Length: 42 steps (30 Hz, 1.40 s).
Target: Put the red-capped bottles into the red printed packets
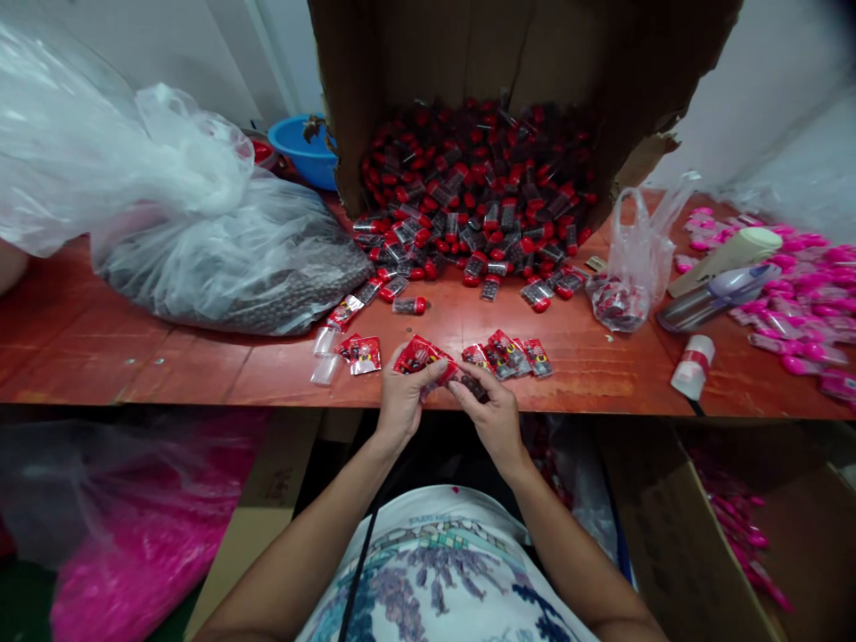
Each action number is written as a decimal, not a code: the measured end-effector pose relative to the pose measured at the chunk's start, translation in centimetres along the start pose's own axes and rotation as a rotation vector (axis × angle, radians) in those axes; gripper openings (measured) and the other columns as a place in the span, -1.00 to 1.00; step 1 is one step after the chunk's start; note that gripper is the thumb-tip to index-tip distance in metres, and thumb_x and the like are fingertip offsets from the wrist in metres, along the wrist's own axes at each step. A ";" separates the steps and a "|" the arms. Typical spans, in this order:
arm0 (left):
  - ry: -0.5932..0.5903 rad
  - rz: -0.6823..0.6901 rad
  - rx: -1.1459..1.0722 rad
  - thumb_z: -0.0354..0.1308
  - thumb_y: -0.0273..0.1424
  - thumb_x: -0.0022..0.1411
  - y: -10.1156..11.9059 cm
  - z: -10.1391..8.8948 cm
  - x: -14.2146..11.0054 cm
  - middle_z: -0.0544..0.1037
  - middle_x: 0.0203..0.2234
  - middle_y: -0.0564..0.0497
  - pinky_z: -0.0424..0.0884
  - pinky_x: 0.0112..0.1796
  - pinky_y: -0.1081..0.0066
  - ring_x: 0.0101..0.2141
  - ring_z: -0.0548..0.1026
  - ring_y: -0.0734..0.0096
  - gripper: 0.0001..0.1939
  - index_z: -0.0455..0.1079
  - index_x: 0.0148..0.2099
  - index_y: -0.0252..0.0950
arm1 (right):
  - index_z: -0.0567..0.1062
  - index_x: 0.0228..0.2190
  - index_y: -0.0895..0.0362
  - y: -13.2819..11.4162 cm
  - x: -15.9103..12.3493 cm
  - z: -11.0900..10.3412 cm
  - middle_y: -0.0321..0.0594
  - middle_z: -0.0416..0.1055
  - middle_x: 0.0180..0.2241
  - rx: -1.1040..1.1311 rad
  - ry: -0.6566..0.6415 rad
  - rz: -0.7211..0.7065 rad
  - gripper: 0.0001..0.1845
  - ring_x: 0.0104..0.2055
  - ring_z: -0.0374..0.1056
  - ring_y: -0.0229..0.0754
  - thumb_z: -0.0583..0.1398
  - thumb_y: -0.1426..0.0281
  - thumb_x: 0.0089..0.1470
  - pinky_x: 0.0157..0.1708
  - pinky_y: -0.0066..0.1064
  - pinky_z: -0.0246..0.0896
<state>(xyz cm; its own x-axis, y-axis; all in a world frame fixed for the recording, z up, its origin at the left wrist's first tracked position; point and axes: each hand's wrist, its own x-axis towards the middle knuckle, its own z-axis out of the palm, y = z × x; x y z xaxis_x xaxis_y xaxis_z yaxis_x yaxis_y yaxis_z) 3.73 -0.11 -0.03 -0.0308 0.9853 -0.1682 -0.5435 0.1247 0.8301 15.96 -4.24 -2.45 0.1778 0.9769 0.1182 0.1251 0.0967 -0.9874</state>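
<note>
Close to the table's front edge, my left hand (401, 397) is closed on a red printed packet (420, 355). My right hand (491, 412) pinches a small tube with dark contents (472, 383) at the packet's right end; whether the tube is partly inside the packet I cannot tell. Several filled red packets (508, 354) lie in a row just beyond my right hand. Left of my hands are more red packets (365, 355) and small clear plastic sleeves (325, 368). A lone red-capped tube (408, 306) lies a little beyond the packet.
A torn cardboard box (461, 53) spills red-capped tubes (468, 205). Left sits a plastic bag of dark beads (254, 259), with a blue basin (304, 147) behind. Rightward are a small plastic bag (625, 276), a clear bottle (715, 294), a white roll (692, 367) and pink items (802, 303).
</note>
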 end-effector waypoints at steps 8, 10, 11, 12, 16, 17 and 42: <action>-0.007 -0.035 -0.041 0.40 -0.52 -0.16 0.1 0.1 -0.2 0.50 -0.49 0.12 0.45 -0.40 0.51 -0.48 0.47 0.53 -0.67 0.40 -0.30 -0.30 | 0.51 -0.08 0.02 -0.7 -0.3 -0.4 -0.26 0.52 -0.25 -0.109 0.012 -0.102 -0.66 -0.26 0.42 -0.18 0.23 0.31 0.07 -0.18 -0.34 0.34; -0.019 -0.037 -0.028 0.40 -0.52 -0.17 0.2 0.0 -0.2 0.52 -0.46 0.11 0.45 -0.37 0.50 -0.46 0.48 0.52 -0.61 0.42 -0.22 -0.29 | 0.51 -0.08 -0.01 -0.7 -0.2 -0.6 -0.23 0.51 -0.21 -0.186 0.008 -0.167 -0.68 -0.22 0.41 -0.17 0.22 0.32 0.08 -0.15 -0.32 0.32; -0.033 -0.041 -0.017 0.40 -0.51 -0.17 0.2 0.0 -0.2 0.52 -0.44 0.10 0.46 -0.36 0.49 -0.45 0.48 0.52 -0.58 0.42 -0.19 -0.28 | 0.51 -0.08 -0.01 -0.7 -0.2 -0.7 -0.22 0.51 -0.20 -0.193 0.009 -0.175 -0.68 -0.20 0.41 -0.16 0.22 0.32 0.08 -0.13 -0.32 0.32; -0.052 -0.047 -0.002 0.40 -0.51 -0.17 0.3 0.0 -0.2 0.53 -0.43 0.09 0.45 -0.36 0.49 -0.44 0.49 0.51 -0.57 0.42 -0.18 -0.28 | 0.51 -0.08 -0.01 -0.6 -0.1 -0.6 -0.22 0.51 -0.18 -0.173 0.015 -0.162 -0.68 -0.19 0.42 -0.16 0.23 0.32 0.08 -0.12 -0.31 0.32; -0.122 -0.089 0.042 0.40 -0.51 -0.17 0.7 -0.1 -0.1 0.53 -0.46 0.07 0.45 -0.36 0.48 -0.44 0.49 0.48 -0.67 0.42 -0.29 -0.32 | 0.49 -0.13 0.06 -0.1 -0.2 -0.1 -0.24 0.53 -0.23 -0.015 0.056 -0.025 -0.68 -0.23 0.45 -0.17 0.26 0.27 0.04 -0.17 -0.33 0.36; -0.133 -0.109 0.053 0.40 -0.50 -0.16 0.8 -0.1 -0.1 0.53 -0.47 0.06 0.45 -0.35 0.46 -0.45 0.49 0.47 -0.70 0.42 -0.32 -0.33 | 0.48 -0.14 0.07 0.1 -0.2 0.0 -0.24 0.52 -0.25 -0.003 0.068 -0.011 -0.69 -0.24 0.45 -0.18 0.26 0.26 0.04 -0.19 -0.34 0.37; -0.127 -0.179 0.213 0.39 -0.47 -0.14 0.0 -1.1 0.2 0.53 -0.49 0.02 0.39 -0.37 0.45 -0.46 0.48 0.43 -0.74 0.45 -0.34 -0.38 | 0.42 0.03 -0.01 0.6 0.8 -0.7 -0.19 0.37 -0.05 0.069 -0.120 0.018 -0.56 -0.08 0.35 -0.16 0.19 0.33 0.08 -0.08 -0.32 0.34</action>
<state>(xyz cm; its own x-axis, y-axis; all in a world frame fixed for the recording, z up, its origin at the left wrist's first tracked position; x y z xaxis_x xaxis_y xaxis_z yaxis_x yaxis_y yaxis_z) 2.77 0.00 -0.62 0.1617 0.9505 -0.2652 -0.3419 0.3061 0.8885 16.85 -3.51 -2.92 0.0606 0.9940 0.0908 0.0553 0.0874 -0.9946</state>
